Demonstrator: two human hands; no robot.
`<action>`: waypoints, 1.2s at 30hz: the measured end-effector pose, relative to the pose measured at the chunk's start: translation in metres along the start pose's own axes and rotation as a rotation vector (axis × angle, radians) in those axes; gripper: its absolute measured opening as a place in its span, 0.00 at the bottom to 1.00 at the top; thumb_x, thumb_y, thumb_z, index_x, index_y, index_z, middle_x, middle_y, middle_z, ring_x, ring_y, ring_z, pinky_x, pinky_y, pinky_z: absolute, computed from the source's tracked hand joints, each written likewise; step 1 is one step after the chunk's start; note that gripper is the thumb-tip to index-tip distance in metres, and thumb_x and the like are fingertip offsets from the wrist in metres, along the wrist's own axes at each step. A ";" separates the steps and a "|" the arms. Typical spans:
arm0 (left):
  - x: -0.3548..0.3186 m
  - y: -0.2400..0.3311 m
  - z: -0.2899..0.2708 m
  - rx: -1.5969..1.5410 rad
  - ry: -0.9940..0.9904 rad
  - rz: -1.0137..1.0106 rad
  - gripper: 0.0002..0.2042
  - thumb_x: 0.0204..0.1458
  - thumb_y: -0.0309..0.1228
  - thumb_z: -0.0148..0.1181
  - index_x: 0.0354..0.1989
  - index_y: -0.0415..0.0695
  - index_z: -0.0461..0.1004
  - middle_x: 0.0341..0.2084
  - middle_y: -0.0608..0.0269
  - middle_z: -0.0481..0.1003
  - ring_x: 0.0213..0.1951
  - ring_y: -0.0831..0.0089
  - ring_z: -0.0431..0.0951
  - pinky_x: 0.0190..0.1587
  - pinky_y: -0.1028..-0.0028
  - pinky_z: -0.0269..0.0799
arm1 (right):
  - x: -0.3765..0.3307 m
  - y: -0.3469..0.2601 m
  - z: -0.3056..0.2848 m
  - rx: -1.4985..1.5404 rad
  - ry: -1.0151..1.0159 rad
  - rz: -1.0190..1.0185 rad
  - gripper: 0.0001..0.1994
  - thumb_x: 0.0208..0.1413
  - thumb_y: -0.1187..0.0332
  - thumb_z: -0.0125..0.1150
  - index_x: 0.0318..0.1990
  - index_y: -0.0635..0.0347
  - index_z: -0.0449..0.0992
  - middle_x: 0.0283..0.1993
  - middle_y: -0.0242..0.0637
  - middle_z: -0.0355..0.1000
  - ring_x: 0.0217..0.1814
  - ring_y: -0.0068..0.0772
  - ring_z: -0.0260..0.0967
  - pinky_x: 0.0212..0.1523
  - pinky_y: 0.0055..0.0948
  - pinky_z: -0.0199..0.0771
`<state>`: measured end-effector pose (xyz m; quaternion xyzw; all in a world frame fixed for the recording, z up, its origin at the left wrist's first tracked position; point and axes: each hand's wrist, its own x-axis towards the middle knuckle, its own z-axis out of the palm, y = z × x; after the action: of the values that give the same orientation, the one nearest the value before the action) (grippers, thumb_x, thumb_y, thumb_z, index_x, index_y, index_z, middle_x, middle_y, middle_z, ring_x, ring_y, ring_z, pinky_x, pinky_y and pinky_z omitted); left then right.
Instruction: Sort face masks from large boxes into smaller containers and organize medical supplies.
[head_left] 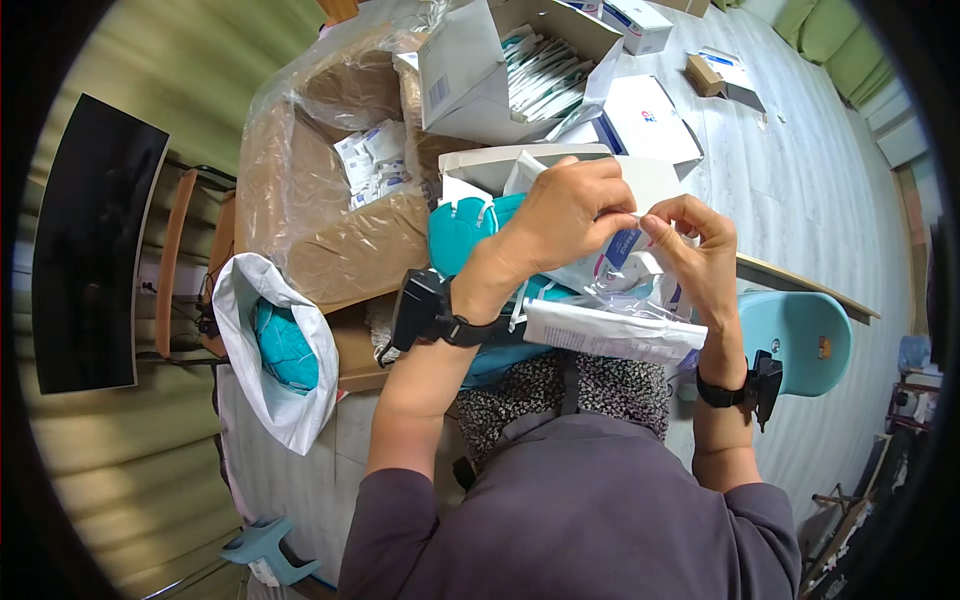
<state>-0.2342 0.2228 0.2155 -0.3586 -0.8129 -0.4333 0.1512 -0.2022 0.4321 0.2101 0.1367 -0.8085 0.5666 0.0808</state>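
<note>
My left hand [575, 208] and my right hand [697, 245] meet over my lap, thumbs and fingers pinching the top edge of a clear plastic bag [612, 297]. White and blue printed pieces show through or behind its film. A white printed packet [612, 332] lies across the bag's lower end, by my right wrist; whether it is inside the bag I cannot tell. Left of my left hand, teal cup-shaped masks [460, 235] with white straps sit in an open white box [480, 160]. More teal material lies under my left wrist, partly hidden.
A plastic-lined carton [340, 250] holds small white packets [375, 160]. Behind stands a box [460, 80] of green-white packets [545, 80]. A white sack [235, 300] with teal masks [287, 345] is at left. A light-blue stool [815, 345] stands right; a dark screen [98, 245] far left.
</note>
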 end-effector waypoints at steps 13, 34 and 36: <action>0.006 0.057 0.032 -0.116 0.358 0.433 0.12 0.35 0.20 0.70 0.32 0.40 0.82 0.28 0.60 0.77 0.31 0.64 0.76 0.32 0.68 0.68 | 0.009 0.047 -0.028 0.456 0.158 0.337 0.15 0.61 0.63 0.67 0.24 0.57 0.73 0.22 0.23 0.68 0.24 0.15 0.60 0.23 0.20 0.56; -0.004 0.022 0.039 -0.549 0.944 -0.443 0.08 0.67 0.30 0.56 0.39 0.38 0.70 0.35 0.63 0.79 0.35 0.83 0.74 0.39 0.83 0.70 | -0.049 -0.021 0.011 -0.199 -0.185 -0.140 0.41 0.32 0.46 0.84 0.53 0.63 0.76 0.37 0.49 0.79 0.33 0.47 0.79 0.38 0.35 0.77; -0.005 0.030 0.043 -0.523 0.946 -0.418 0.08 0.67 0.31 0.55 0.39 0.38 0.69 0.35 0.63 0.79 0.35 0.84 0.74 0.39 0.83 0.70 | -0.051 -0.012 0.029 -0.078 -0.189 -0.123 0.25 0.43 0.61 0.76 0.49 0.62 0.79 0.37 0.51 0.79 0.35 0.50 0.79 0.38 0.33 0.77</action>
<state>-0.2068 0.2668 0.2056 0.0170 -0.5763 -0.7536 0.3158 -0.1493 0.4074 0.1964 0.2356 -0.8242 0.5131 0.0439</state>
